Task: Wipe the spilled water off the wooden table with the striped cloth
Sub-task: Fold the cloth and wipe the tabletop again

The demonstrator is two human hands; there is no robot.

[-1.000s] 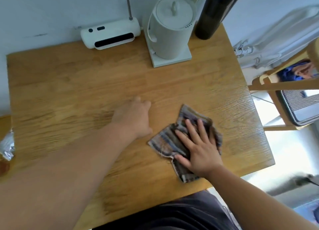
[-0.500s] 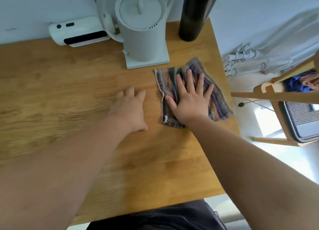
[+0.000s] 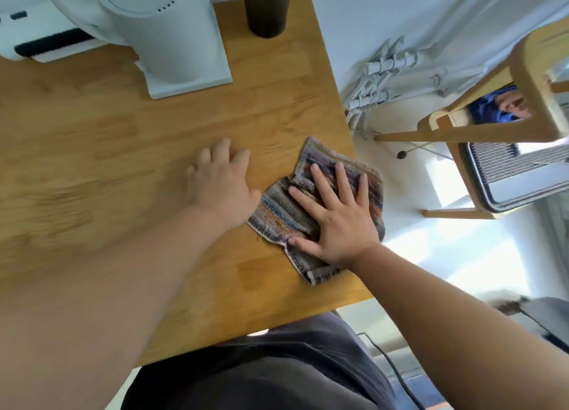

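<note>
one striped cloth (image 3: 277, 215), now farther from kettle (image 3: 172, 37)

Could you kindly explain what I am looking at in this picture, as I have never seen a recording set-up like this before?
There is no machine here: a person wears a wide-angle camera on the head, so the picture looks down along their own bare arms. The right hand lies flat, fingers spread, pressing a striped cloth onto the wooden table; the cloth's right side reaches past the table's edge. The left hand rests open on the bare wood beside the cloth and holds nothing. At the back of the table stand a white kettle on its base, a dark bottle and a white device with a dark slot. A wooden chair stands off to the right. I cannot make out the water itself; the picture is somewhat blurred.
</note>
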